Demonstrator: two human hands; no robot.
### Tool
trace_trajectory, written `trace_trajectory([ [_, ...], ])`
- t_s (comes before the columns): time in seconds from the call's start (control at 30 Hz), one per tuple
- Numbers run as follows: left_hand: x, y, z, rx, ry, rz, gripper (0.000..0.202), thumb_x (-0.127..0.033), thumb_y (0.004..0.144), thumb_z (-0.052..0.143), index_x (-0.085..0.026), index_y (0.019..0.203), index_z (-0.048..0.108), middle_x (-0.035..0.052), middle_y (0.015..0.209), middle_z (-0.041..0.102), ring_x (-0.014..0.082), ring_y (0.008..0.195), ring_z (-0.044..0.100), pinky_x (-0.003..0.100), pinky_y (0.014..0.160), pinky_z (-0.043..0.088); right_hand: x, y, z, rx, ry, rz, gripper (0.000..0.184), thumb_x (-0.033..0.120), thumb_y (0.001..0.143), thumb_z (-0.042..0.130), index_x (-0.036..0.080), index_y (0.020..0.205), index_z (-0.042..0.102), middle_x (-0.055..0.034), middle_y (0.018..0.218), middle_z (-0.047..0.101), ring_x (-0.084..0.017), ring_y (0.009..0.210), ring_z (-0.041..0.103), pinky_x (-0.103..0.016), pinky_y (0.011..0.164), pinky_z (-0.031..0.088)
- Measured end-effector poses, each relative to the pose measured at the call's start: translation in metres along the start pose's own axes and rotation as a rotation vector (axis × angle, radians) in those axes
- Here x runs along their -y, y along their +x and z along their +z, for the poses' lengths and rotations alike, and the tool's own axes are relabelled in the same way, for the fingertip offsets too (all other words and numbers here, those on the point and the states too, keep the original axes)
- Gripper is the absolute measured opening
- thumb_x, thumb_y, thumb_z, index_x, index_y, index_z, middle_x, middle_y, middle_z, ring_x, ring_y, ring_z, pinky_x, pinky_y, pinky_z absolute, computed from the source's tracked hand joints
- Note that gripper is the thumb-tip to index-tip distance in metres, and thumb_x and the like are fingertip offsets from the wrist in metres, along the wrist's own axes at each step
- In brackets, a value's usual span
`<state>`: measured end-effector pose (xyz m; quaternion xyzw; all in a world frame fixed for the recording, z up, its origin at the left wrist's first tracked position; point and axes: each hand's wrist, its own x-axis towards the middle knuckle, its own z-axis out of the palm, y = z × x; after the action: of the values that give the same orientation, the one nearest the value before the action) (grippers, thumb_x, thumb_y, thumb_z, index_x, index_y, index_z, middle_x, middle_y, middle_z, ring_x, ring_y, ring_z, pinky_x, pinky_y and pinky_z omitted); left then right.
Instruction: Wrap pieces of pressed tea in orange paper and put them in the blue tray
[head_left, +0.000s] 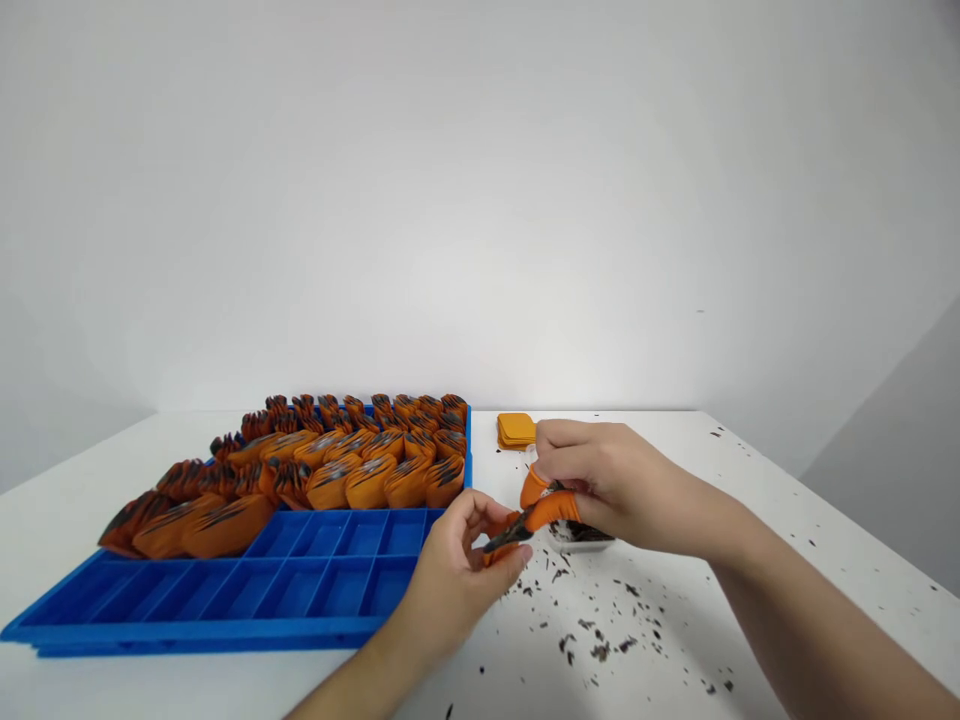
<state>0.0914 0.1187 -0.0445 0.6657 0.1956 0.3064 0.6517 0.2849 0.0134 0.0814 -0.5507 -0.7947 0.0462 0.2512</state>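
My left hand (459,565) is closed in a pinch on a small orange piece with dark strips (504,543), just right of the blue tray (225,600). My right hand (600,480), with orange finger cots on thumb and forefinger, is pinched on the same piece from the other side. Both hands meet above the white table (750,480), in front of a small white dish of dark bits (581,537). The piece is mostly hidden by my fingers.
The blue tray has many compartments; its back rows hold several orange pieces with dark strips (360,450). A short stack of plain orange cards (516,430) lies behind my right hand. Dark scraps (600,640) are scattered over the table in front. A white wall stands behind.
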Motion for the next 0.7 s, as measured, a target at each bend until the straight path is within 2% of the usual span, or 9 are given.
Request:
trace_trajectory([
  [0.07, 0.001, -0.002, 0.0, 0.036, 0.02, 0.02, 0.032, -0.033, 0.084, 0.084, -0.021, 0.1, 0.058, 0.0039, 0.099, 0.063, 0.0173, 0.087, 0.059, 0.028, 0.072, 0.052, -0.001, 0.002, 0.007, 0.025, -0.055, 0.038, 0.022, -0.001, 0.086, 0.072, 0.021, 0.085, 0.072, 0.0031, 0.084, 0.053, -0.01, 0.067, 0.044, -0.023, 0.057, 0.03],
  [0.17, 0.002, -0.005, 0.0, 0.074, 0.067, 0.058, 0.026, -0.029, 0.09, 0.077, -0.022, 0.105, 0.057, 0.0034, 0.103, 0.061, 0.0167, 0.088, 0.057, 0.029, 0.076, 0.05, -0.003, 0.006, 0.016, 0.048, -0.113, 0.076, 0.026, -0.005, 0.081, 0.074, 0.02, 0.084, 0.071, 0.0044, 0.082, 0.053, -0.01, 0.066, 0.043, -0.023, 0.057, 0.027],
  [0.23, 0.001, -0.007, 0.001, 0.08, 0.089, 0.064, 0.024, -0.025, 0.091, 0.075, -0.023, 0.107, 0.057, 0.0024, 0.102, 0.059, 0.0167, 0.09, 0.057, 0.029, 0.079, 0.051, -0.005, 0.008, 0.02, 0.029, -0.082, 0.052, 0.023, -0.002, 0.083, 0.077, 0.021, 0.084, 0.07, 0.0049, 0.082, 0.053, -0.01, 0.067, 0.044, -0.023, 0.057, 0.028],
  [0.43, -0.003, -0.008, 0.003, 0.057, 0.089, 0.111, 0.021, -0.022, 0.091, 0.072, -0.023, 0.106, 0.058, 0.0046, 0.107, 0.061, 0.0196, 0.096, 0.062, 0.03, 0.078, 0.052, -0.017, 0.008, 0.023, 0.008, 0.117, -0.056, 0.018, 0.026, 0.091, 0.087, 0.02, 0.084, 0.071, 0.0038, 0.084, 0.054, -0.01, 0.071, 0.049, -0.022, 0.058, 0.033],
  [0.6, -0.001, -0.007, 0.003, 0.004, 0.09, 0.139, 0.025, -0.012, 0.085, 0.073, -0.024, 0.103, 0.059, 0.0035, 0.106, 0.064, 0.0192, 0.097, 0.063, 0.031, 0.083, 0.054, -0.016, 0.007, 0.023, 0.085, 0.108, -0.046, 0.01, 0.026, 0.092, 0.086, 0.023, 0.092, 0.077, 0.0035, 0.088, 0.056, -0.009, 0.072, 0.052, -0.022, 0.06, 0.036],
  [0.7, -0.001, -0.007, 0.003, -0.001, 0.081, 0.141, 0.03, -0.009, 0.081, 0.073, -0.024, 0.103, 0.06, 0.0019, 0.103, 0.064, 0.018, 0.094, 0.062, 0.029, 0.081, 0.054, -0.01, 0.006, 0.022, 0.151, 0.016, -0.008, 0.019, 0.031, 0.089, 0.09, 0.027, 0.103, 0.079, 0.0025, 0.095, 0.058, -0.01, 0.073, 0.053, -0.023, 0.062, 0.038],
])
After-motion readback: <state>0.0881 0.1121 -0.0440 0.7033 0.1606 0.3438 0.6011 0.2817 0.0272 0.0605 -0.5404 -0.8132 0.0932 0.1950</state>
